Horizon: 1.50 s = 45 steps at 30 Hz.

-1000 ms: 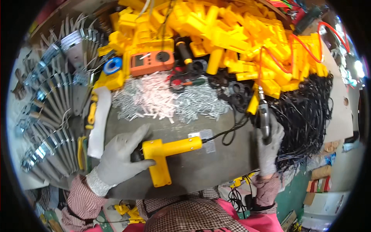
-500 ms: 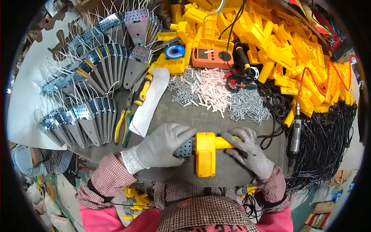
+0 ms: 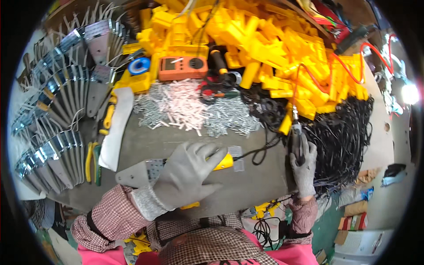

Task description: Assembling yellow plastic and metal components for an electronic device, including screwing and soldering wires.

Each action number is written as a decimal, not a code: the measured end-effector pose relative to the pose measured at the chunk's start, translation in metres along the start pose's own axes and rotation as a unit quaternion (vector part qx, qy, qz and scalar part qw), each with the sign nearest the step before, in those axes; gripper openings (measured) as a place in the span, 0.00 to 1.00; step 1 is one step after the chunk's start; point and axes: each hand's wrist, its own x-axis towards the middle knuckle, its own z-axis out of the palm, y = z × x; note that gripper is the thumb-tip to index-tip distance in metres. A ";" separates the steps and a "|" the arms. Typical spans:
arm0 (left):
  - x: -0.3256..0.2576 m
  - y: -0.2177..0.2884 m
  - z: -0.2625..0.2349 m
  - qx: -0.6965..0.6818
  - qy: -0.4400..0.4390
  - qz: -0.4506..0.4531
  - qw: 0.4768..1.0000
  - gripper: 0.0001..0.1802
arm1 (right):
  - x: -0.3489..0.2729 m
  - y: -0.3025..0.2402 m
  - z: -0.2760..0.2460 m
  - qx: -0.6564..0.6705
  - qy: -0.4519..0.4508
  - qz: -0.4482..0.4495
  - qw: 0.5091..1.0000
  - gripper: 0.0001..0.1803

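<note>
My left hand [image 3: 190, 174], in a grey glove, lies over a yellow plastic tool body with its fingers stretched and thumb apart. The hand hides most of the body; a yellow handle end [image 3: 225, 162] shows past the fingers, with a black cord [image 3: 258, 151] running off it. A grey metal plate [image 3: 132, 175] with a perforated end sticks out on the body's left. At the right, my gloved right hand [image 3: 304, 170] is closed around the lower part of a slim power screwdriver [image 3: 297, 128] hanging from a red coiled hose [image 3: 309, 75].
Metal plates with white wires [image 3: 51, 154] fan out at left, beside pliers [image 3: 93, 161] and a white strip [image 3: 117, 128]. Screws [image 3: 229, 117] and pink pins [image 3: 183, 104] lie beyond. An orange meter [image 3: 183, 68], heaped yellow housings [image 3: 265, 39] and black cords [image 3: 340, 137] stand around.
My right hand has let go of the yellow handle and moved right onto the screwdriver. The left hand has shifted over the yellow body. The whole view has swung to the right.
</note>
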 end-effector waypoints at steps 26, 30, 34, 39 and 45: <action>0.020 -0.005 0.054 0.045 0.012 -0.087 0.995 0.15 | 0.057 -0.161 0.004 0.764 -0.149 -0.324 0.538 0.20; 0.020 -0.006 0.053 0.080 -0.015 -0.104 0.991 0.16 | 0.061 -0.173 0.008 0.777 -0.103 -0.359 0.507 0.24; 0.023 -0.004 0.054 0.091 -0.045 -0.127 0.987 0.19 | 0.057 -0.158 0.004 0.765 -0.066 -0.271 0.580 0.22; 0.024 -0.004 0.053 0.103 -0.059 -0.126 0.985 0.21 | 0.048 -0.184 0.011 0.785 0.075 -0.208 0.579 0.23; 0.026 -0.002 0.054 0.104 -0.081 -0.138 0.982 0.19 | 0.048 -0.171 0.005 0.764 0.008 -0.173 0.622 0.25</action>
